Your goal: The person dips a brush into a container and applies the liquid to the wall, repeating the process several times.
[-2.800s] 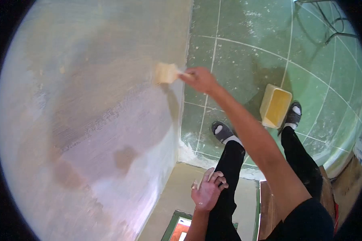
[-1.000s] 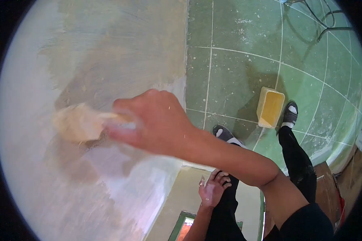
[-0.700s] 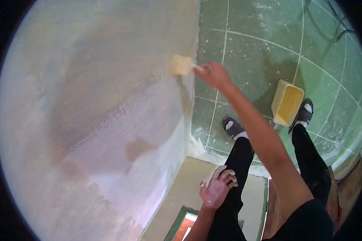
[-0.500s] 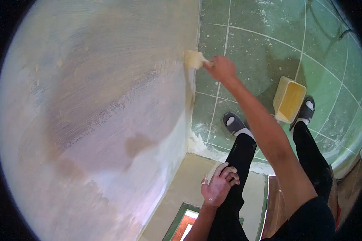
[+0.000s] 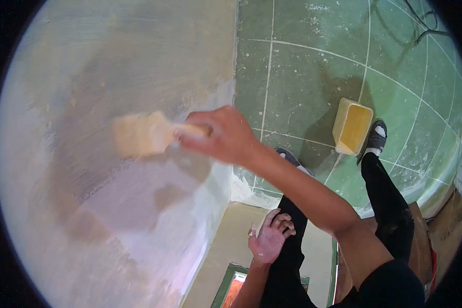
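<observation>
A wide flat paintbrush (image 5: 143,134) with a pale, coated head is blurred by motion in front of the wall (image 5: 154,246). My right hand (image 5: 218,132) is closed round its handle, and the head points left. Pale wet-looking patches and streaks cover the wall around it, beside bare whitish areas. Lower down, my left hand (image 5: 271,240) hovers near my black-trousered leg. Its fingers are apart and slightly bent, smeared with white, and it holds nothing.
On the green tiled floor (image 5: 313,66), a rectangular tub (image 5: 348,126) holds yellowish liquid close to my slippered foot (image 5: 378,134). A dark cable (image 5: 430,32) lies at the upper right. Behind my legs are a green-framed opening (image 5: 231,282) and brown boards (image 5: 423,246).
My right hand has carried the paintbrush left and down, from the wall's bottom edge to the wall's middle. My left hand stays open. The view has shifted slightly.
</observation>
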Demonstrator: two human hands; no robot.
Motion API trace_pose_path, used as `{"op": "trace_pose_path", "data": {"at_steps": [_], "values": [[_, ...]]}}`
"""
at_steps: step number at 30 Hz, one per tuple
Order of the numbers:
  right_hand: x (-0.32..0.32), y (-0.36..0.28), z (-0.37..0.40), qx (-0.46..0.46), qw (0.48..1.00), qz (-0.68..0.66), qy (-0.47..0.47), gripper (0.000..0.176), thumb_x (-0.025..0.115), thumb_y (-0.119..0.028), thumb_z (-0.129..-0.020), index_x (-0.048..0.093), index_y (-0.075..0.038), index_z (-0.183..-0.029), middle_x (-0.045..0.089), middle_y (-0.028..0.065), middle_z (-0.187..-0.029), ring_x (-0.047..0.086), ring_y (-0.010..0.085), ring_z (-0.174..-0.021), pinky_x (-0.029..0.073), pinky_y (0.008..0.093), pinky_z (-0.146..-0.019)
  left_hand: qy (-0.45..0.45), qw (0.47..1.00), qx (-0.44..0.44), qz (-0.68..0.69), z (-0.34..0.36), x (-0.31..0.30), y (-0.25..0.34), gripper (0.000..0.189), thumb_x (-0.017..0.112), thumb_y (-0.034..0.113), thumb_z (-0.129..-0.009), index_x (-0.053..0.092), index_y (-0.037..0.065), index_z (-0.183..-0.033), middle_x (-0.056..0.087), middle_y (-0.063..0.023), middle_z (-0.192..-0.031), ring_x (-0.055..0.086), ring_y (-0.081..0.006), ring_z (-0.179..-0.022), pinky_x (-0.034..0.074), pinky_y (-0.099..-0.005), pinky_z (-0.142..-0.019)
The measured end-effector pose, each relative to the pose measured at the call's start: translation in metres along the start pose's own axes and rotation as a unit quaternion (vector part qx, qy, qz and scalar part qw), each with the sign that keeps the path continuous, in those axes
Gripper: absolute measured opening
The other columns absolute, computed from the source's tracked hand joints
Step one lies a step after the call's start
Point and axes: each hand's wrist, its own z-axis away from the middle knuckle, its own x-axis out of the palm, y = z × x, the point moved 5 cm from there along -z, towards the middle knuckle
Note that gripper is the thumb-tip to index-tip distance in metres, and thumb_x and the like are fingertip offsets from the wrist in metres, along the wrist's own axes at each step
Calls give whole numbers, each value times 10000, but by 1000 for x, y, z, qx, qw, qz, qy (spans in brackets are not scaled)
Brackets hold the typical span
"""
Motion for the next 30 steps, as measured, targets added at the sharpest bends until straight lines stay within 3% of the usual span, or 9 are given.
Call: {"op": "trace_pose_path", "data": {"at_steps": [4,6,9,11,18,20,24,25,30], "values": [[22,139,-9,89,996,-5,-1,353,717,-403,-858,726,-53,-903,623,186,-711,566,284,-595,471,367,-599,0,1000,28,-8,-1,1,10,850,412,728,-872,415,94,-1439,527,-178,-1295,514,-333,-1148,397,-525,-978],[13,182,-6,121,991,61,-6,391,686,-437,-873,730,-51,-925,639,196,-728,615,319,-634,491,398,-629,3,999,33,-3,-3,2,15,853,403,732,-872,418,93,-1437,526,-176,-1289,513,-331,-1145,396,-523,-977],[-4,245,4,172,977,125,-12,440,636,-515,-865,736,-87,-886,697,179,-855,664,392,-841,520,471,-734,2,999,32,5,-3,0,10,854,392,735,-874,423,90,-1432,524,-179,-1285,513,-332,-1140,398,-521,-973],[-21,278,18,317,913,252,-46,452,606,-513,-885,736,-80,-887,709,178,-903,675,382,-898,533,481,-780,-1,1000,29,4,-2,3,6,851,389,733,-876,425,88,-1430,523,-184,-1289,515,-334,-1137,401,-520,-969],[-72,261,69,350,871,339,-63,421,529,-458,-945,725,-98,-1042,683,208,-1057,652,411,-967,521,515,-855,53,998,15,-41,-9,10,-9,689,411,576,-970,434,37,-1398,575,-195,-1229,590,-315,-1051,480,-475,-923],[-77,269,52,300,887,346,-55,413,514,-393,-941,673,-30,-1057,687,212,-1061,655,409,-1005,528,515,-860,102,988,82,-87,-28,4,-2,603,418,511,-994,462,37,-1365,590,-168,-1195,601,-298,-1021,502,-464,-895],[-71,290,4,282,892,345,-79,394,510,-345,-930,670,-30,-1105,681,216,-1102,648,402,-1052,522,508,-899,145,973,133,-117,-86,16,-15,519,473,469,-994,514,47,-1293,614,-127,-1133,613,-267,-978,512,-415,-832],[-64,299,-7,294,890,339,-78,389,515,-330,-923,668,-32,-1122,680,215,-1115,649,401,-1060,521,506,-909,152,977,83,-127,-96,15,-22,493,514,447,-989,521,42,-1272,618,-112,-1110,616,-238,-971,508,-377,-818],[-36,299,-48,308,875,364,-80,353,527,-275,-891,695,-21,-1070,688,231,-1092,659,420,-1032,536,503,-878,143,968,84,-191,-105,23,-24,495,527,432,-992,525,12,-1254,626,-107,-1073,630,-220,-937,515,-344,-775]]}}
